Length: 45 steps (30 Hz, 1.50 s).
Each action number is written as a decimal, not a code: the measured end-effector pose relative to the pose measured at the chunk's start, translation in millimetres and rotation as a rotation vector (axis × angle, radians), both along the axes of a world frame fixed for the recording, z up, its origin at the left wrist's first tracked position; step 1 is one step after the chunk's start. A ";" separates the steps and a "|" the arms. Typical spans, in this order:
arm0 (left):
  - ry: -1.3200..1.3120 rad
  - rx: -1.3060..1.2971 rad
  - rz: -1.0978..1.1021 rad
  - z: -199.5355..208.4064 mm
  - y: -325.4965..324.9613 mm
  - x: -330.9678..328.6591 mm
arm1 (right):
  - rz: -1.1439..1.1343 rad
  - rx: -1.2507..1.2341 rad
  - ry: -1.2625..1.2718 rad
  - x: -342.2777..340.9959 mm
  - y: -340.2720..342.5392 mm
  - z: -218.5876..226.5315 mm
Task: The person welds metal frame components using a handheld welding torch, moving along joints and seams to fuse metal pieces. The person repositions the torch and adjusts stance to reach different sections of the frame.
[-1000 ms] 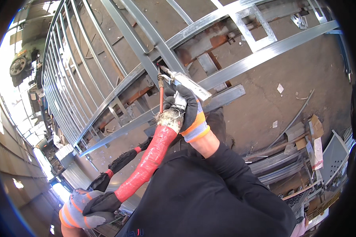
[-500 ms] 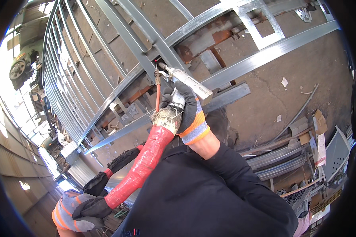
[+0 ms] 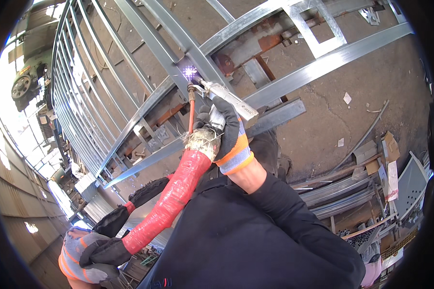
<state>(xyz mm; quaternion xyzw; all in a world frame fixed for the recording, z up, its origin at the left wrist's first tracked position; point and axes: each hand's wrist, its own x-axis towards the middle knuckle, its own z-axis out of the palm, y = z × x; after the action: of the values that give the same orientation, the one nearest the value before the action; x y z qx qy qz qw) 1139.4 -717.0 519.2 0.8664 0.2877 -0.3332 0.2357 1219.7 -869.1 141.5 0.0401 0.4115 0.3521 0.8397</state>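
My right hand (image 3: 230,137), in a grey glove with orange stripes and black fingers, is wrapped round the handle of a white welding gun (image 3: 234,102). Its tip points up-left at a steel joint, where a bright violet-white arc (image 3: 190,72) glows. A thin orange hose (image 3: 192,115) runs beside the gun to its nozzle. From the gun's back a thick red-wrapped cable (image 3: 171,200) bends down to the lower left. There my left hand (image 3: 84,255), gloved alike, is closed on that cable. Under the arc lies a galvanized steel frame (image 3: 178,58) of long tubes.
Curved parallel bars (image 3: 89,72) of the frame spread to the upper left. A wide steel tube (image 3: 332,67) crosses to the right. Stacked metal profiles (image 3: 345,200) and cardboard scraps (image 3: 390,147) lie at lower right. A corrugated wall (image 3: 19,192) stands at left.
A bright arc now burns at the gun's tip, where only a small red glow showed before. My left hand has shifted slightly left; my right hand has hardly moved.
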 end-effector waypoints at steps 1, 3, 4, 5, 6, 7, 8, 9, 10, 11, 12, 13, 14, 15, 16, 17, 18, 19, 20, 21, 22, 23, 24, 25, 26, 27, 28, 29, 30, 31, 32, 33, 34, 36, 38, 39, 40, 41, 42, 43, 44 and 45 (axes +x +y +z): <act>0.007 -0.001 0.007 1.8 -0.4 -0.9 | -0.011 0.017 0.005 -1.4 1.0 -1.1; 0.036 0.006 0.020 5.1 -0.4 -2.8 | 0.010 -0.018 0.024 -3.5 2.0 -4.8; 0.059 0.018 0.031 6.2 -2.3 -0.5 | 0.020 -0.035 0.033 -4.2 2.1 -5.5; 0.079 0.026 0.040 5.7 -3.3 2.1 | 0.035 -0.051 0.027 -3.8 1.5 -5.0; 0.101 0.034 0.053 5.1 -7.1 9.4 | 0.049 -0.068 0.020 -2.9 0.6 -3.5; 0.122 0.042 0.066 3.4 -9.9 13.8 | 0.063 -0.085 0.014 -2.4 0.1 -2.9; 0.114 0.033 0.113 3.2 -12.5 14.5 | 0.053 -0.076 0.010 -2.1 -0.1 -2.4; 0.106 0.023 0.160 2.9 -14.3 15.0 | 0.043 -0.067 0.005 -1.8 -0.1 -2.1; 0.095 0.014 0.170 3.3 -13.9 14.3 | 0.032 -0.059 0.001 -1.5 -0.2 -1.8; 0.084 0.007 0.182 4.3 -14.2 13.3 | 0.029 -0.046 0.004 -1.0 -0.5 -0.4; 0.071 0.001 0.157 6.6 -12.1 10.4 | 0.025 -0.033 0.008 0.1 -1.0 1.5; 0.060 0.015 0.133 7.9 -13.2 9.9 | 0.022 -0.020 0.011 0.6 -1.4 2.7; 0.047 0.025 0.107 6.9 -13.2 10.1 | 0.015 -0.010 0.010 -0.3 -1.4 0.6; 0.035 0.055 0.082 6.0 -16.9 11.6 | 0.009 0.001 0.009 -2.0 -1.1 -2.8; 0.043 0.060 0.084 5.5 -17.0 13.5 | 0.002 0.010 0.008 -2.8 -1.2 -4.9; 0.051 0.068 0.089 5.6 -18.1 14.9 | 0.017 -0.010 0.016 -3.3 -1.3 -4.6; 0.079 0.049 0.119 5.6 -16.8 16.7 | 0.032 -0.032 0.024 -4.0 -1.7 -4.1; 0.108 0.030 0.150 5.3 -15.3 17.0 | 0.046 -0.054 0.031 -4.4 -2.0 -3.9; 0.066 0.108 0.076 7.3 -12.9 12.8 | 0.028 -0.028 0.038 -3.8 -3.3 -5.1; 0.023 0.190 0.008 9.0 -11.6 3.7 | 0.017 0.002 0.043 -4.6 -3.1 -7.0; 0.013 0.181 -0.003 12.5 -9.2 -1.8 | 0.006 0.031 0.048 -5.0 -3.1 -7.9; -0.001 0.167 -0.010 10.6 -9.4 -0.9 | 0.003 0.040 0.046 -4.9 -3.3 -5.9; 0.018 0.063 0.040 9.5 -6.3 2.3 | -0.001 0.049 0.044 -4.6 -3.8 -2.5; 0.037 -0.041 0.090 8.7 -6.3 6.3 | -0.004 0.060 0.043 -4.6 -3.8 -0.3; 0.057 -0.054 0.132 7.5 -7.4 9.3 | -0.008 0.059 0.044 -5.0 -4.1 -1.8; 0.077 -0.065 0.174 7.1 -9.6 12.1 | -0.012 0.059 0.045 -5.9 -4.0 -3.8; 0.097 -0.077 0.218 7.4 -11.0 13.6 | -0.015 0.059 0.046 -6.5 -4.0 -5.1; 0.103 -0.040 0.198 9.0 -11.7 15.3 | -0.008 0.052 0.060 -5.4 -4.7 -4.3; 0.109 -0.002 0.179 11.0 -12.6 15.9 | -0.001 0.046 0.073 -3.9 -5.5 -2.7; 0.115 0.035 0.161 12.3 -13.4 15.4 | 0.006 0.039 0.087 -2.9 -6.0 -1.8; 0.097 0.061 0.148 13.9 -14.6 12.3 | 0.001 0.047 0.087 -2.6 -6.2 -1.3; 0.078 0.087 0.135 15.4 -15.4 7.8 | -0.004 0.055 0.087 -2.4 -6.2 -0.8; 0.059 0.112 0.122 16.1 -15.9 5.8 | -0.009 0.063 0.087 -2.1 -6.5 -0.6; 0.049 0.111 0.102 16.2 -17.4 5.9 | 0.012 0.057 0.075 -2.0 -7.6 0.1; 0.059 0.052 0.139 15.9 -17.6 8.1 | 0.028 0.048 0.075 -1.6 -8.0 1.5; 0.075 -0.007 0.187 15.3 -17.0 10.6 | 0.034 0.042 0.081 -1.2 -7.9 2.8; 0.090 -0.065 0.234 15.3 -17.2 11.7 | 0.041 0.037 0.086 -1.3 -7.6 3.7; 0.075 -0.024 0.200 15.3 -17.6 11.1 | 0.028 0.058 0.086 -1.2 -7.7 3.5; 0.061 0.017 0.166 15.6 -19.2 9.9 | 0.015 0.080 0.085 -1.4 -7.7 3.2; 0.046 0.058 0.133 15.7 -20.4 9.4 | 0.002 0.102 0.084 -1.5 -7.9 3.1; 0.050 0.042 0.152 15.7 -21.4 9.5 | 0.014 0.090 0.089 -1.8 -7.8 3.2; 0.055 0.026 0.171 15.9 -22.1 10.1 | 0.026 0.078 0.094 -2.1 -7.8 3.4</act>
<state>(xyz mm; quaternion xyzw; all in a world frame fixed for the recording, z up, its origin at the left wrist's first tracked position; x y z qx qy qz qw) 1149.6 -739.1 535.1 0.8322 0.3711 -0.3318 0.2442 1217.6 -876.9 144.9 0.0841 0.4370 0.3764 0.8126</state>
